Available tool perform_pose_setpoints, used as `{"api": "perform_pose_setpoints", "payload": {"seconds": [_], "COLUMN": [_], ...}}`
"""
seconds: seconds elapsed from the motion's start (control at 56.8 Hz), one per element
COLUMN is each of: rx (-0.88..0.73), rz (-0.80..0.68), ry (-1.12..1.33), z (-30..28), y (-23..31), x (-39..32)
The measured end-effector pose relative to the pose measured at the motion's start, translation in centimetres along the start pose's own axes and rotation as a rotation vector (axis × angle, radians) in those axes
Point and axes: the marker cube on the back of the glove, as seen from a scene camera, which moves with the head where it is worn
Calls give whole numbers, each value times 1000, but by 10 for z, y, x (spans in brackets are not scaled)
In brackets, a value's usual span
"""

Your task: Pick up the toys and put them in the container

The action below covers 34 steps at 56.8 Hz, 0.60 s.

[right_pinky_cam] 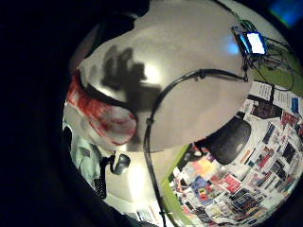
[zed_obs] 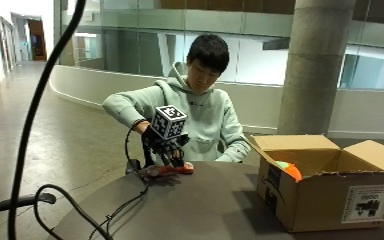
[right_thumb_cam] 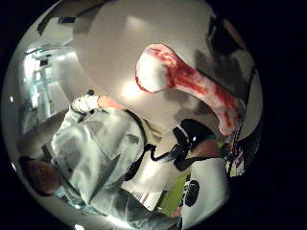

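Note:
A bone-shaped toy (zed_obs: 172, 170), white with red streaks, lies on the round grey table (zed_obs: 205, 210) near the edge by the person. My gloved right hand (zed_obs: 164, 150) hangs just above it, fingers pointing down and spread, holding nothing. In the thumb side palm view the whole toy (right_thumb_cam: 192, 84) lies bare on the tabletop, with no finger round it. The little finger side palm view shows one end of the toy (right_pinky_cam: 106, 118) beside the spread-fingered shadow of the hand. An open cardboard box (zed_obs: 318, 192) stands at the table's right side with an orange and green toy (zed_obs: 288, 171) inside.
A black cable (zed_obs: 122, 205) runs from the hand across the table's left part and over its edge. A small device with a lit screen (right_pinky_cam: 253, 42) sits at the table's rim. A black chair (right_pinky_cam: 227, 139) stands beside the table. A concrete pillar (zed_obs: 315, 65) rises behind the box.

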Motion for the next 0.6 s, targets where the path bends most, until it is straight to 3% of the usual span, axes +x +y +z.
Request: {"api": "perform_pose_setpoints", "payload": {"seconds": [0.194,0.599], "rx": [91,53], "rz": [0,-2], "ry": [-16,-12], "z": [-20,-39], "y": [1,9], "x": [-10,-15]}}
